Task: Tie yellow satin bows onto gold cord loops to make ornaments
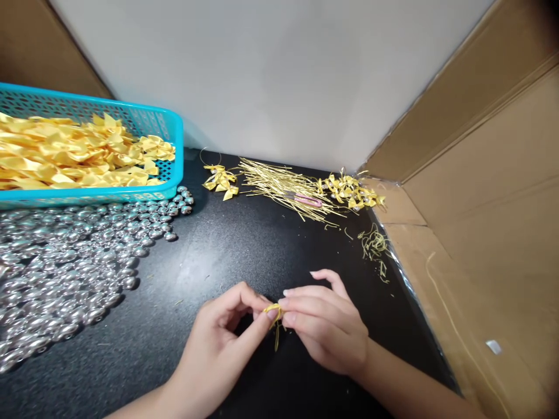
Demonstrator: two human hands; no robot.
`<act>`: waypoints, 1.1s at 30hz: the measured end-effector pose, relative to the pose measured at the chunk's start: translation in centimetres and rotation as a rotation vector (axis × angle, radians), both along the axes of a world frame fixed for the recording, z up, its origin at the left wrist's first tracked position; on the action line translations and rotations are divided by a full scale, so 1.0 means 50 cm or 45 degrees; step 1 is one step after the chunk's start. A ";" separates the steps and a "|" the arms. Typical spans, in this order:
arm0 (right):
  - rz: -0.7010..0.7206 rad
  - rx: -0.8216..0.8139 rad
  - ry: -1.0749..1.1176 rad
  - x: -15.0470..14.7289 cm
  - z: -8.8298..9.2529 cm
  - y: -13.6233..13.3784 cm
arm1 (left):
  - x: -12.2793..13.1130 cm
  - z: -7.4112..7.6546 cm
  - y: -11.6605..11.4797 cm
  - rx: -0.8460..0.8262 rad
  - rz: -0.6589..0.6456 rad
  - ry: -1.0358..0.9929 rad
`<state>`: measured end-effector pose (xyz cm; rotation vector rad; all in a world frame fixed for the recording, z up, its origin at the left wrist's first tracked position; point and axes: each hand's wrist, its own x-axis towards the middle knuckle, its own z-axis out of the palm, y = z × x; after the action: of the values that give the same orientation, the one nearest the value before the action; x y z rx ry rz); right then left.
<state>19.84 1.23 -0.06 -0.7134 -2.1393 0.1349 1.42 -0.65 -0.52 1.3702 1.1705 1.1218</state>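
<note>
Near the front middle of the table, my left hand (pixel 231 331) pinches a small yellow ribbon piece (pixel 273 309) between thumb and index finger. Thin yellow strands hang below it. My right hand (pixel 329 323) meets it from the right, thumb and index fingertips closed on its right end, the little finger lifted away. The fingers cover much of the piece, so its full shape is hidden. Beyond my hands lies a pile of gold cord lengths (pixel 275 180), with pink-handled snips (pixel 305 201) on top.
A turquoise basket (pixel 178 151) of yellow ribbon bows (pixel 65 151) stands at the back left. Silver beads (pixel 65 262) spread before it. Yellow bows with silver beads (pixel 351 191) lie back right, a few bows (pixel 220 180) back left of the cords. Cord scraps (pixel 373 244) lie near the cardboard wall (pixel 493 174).
</note>
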 end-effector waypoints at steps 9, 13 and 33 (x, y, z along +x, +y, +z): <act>-0.027 -0.037 0.047 -0.004 0.001 -0.004 | 0.003 -0.003 -0.001 -0.024 0.057 0.011; -0.029 -0.109 0.101 -0.008 0.000 -0.005 | 0.003 -0.002 -0.001 -0.038 0.067 0.015; -0.058 -0.255 0.277 -0.023 -0.005 -0.005 | -0.001 -0.006 -0.002 0.009 0.043 0.037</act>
<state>18.67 0.99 -0.30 -0.8229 -1.9169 0.3889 1.39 -0.76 -0.82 1.3807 1.2159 1.1343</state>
